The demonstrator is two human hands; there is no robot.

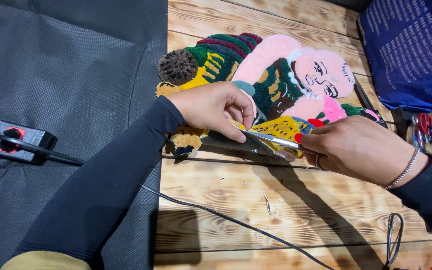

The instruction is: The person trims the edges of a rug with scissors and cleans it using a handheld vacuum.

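Left hand [216, 107]: pinches the tufted rug [276, 80] edge, fingers closed.
Right hand [351, 150]: closed around scissors [271, 139], blades at that edge.
Risk: the blades lie very near the left thumb; a slip could cut it or the pile.

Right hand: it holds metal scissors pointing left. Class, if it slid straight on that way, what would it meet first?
Probably the left hand's fingers, pinching the tufted rug's edge at the scissors' tip; depth is unclear. Right hand.
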